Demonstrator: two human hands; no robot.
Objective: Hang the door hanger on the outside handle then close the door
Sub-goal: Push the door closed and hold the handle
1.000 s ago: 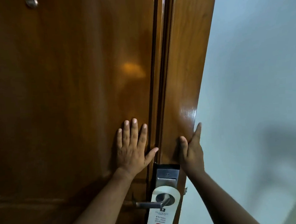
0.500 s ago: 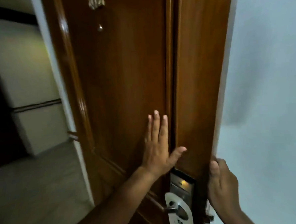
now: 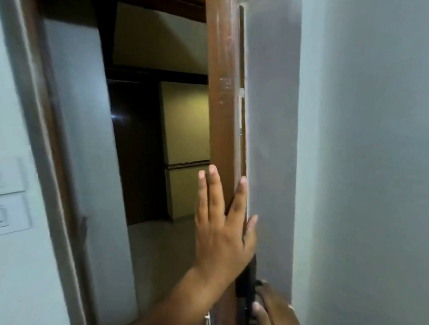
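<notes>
The brown wooden door [image 3: 226, 98] stands open and I see it edge-on in the middle of the view. My left hand [image 3: 222, 227] lies flat against its left, outer face, fingers spread, thumb across the edge. My right hand [image 3: 266, 315] is at the bottom, wrapped around the door's edge just below the black lock plate [image 3: 245, 281]; most of that hand is out of frame. A thin white sliver [image 3: 207, 323] shows left of the door by my left forearm; it may be the door hanger, mostly hidden.
The door frame [image 3: 44, 147] runs down the left, with white wall switches [image 3: 3, 213] beside it. Through the opening lies a dim corridor with a pale floor [image 3: 163, 253] and a dark door. A pale wall [image 3: 358, 153] stands close on the right.
The door has swung from facing me to edge-on, so the corridor now shows. My left hand stayed on its outer face. My right hand dropped lower, near the lock. The hanger went mostly out of sight.
</notes>
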